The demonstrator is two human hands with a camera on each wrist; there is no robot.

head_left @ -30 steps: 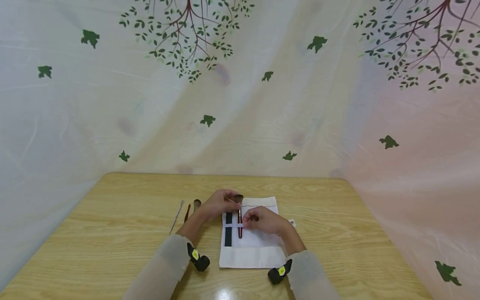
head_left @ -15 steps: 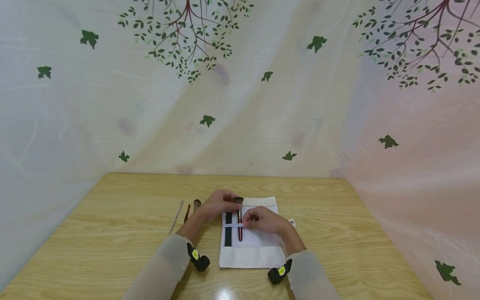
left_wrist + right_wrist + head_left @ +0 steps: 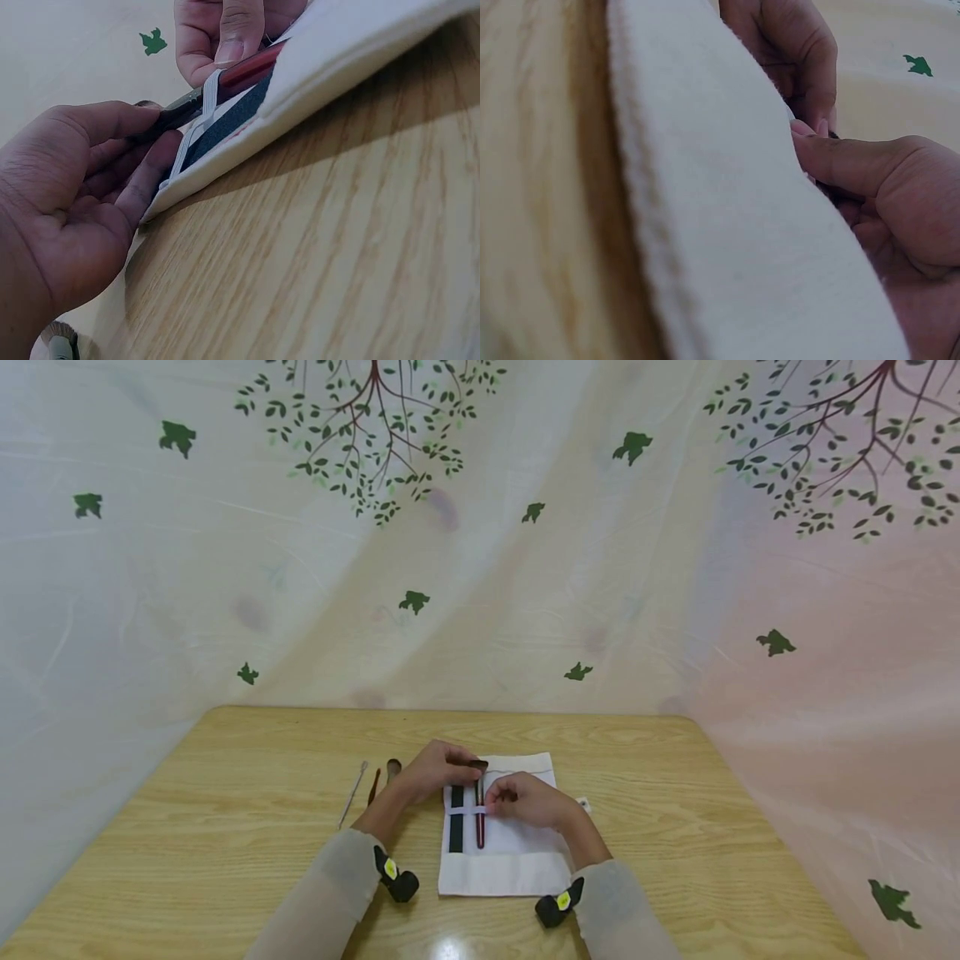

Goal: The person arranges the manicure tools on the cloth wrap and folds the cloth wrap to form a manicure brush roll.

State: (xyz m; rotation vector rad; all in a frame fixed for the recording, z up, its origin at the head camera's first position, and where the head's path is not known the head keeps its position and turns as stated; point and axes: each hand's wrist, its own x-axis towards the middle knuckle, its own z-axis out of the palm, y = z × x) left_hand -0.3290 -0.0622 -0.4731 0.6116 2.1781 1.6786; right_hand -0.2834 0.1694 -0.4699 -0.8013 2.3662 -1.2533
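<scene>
A makeup brush [image 3: 480, 833] with a dark red handle lies lengthwise on an unrolled white fabric brush roll [image 3: 504, 877], its handle under the white elastic band [image 3: 210, 94]. My left hand [image 3: 437, 767] pinches the brush near its dark bristle head, at the roll's far end. Beside the handle, my right hand [image 3: 531, 802] pinches the elastic band between thumb and fingertip. A dark strip [image 3: 456, 833] runs under the band left of the brush. In the right wrist view the roll's edge hides most of the right hand's [image 3: 922, 202] grip.
Left of the roll, on the wooden table [image 3: 225, 827], lie a thin silvery tool [image 3: 352, 793], a slim red-handled piece [image 3: 374, 786] and another brush [image 3: 393, 767], partly behind the left arm. A small white tag [image 3: 585, 806] sticks out right of the roll.
The brush has slid toward the person through the elastic band, its handle end nearer the roll's front flap. Both hands stay almost in place.
</scene>
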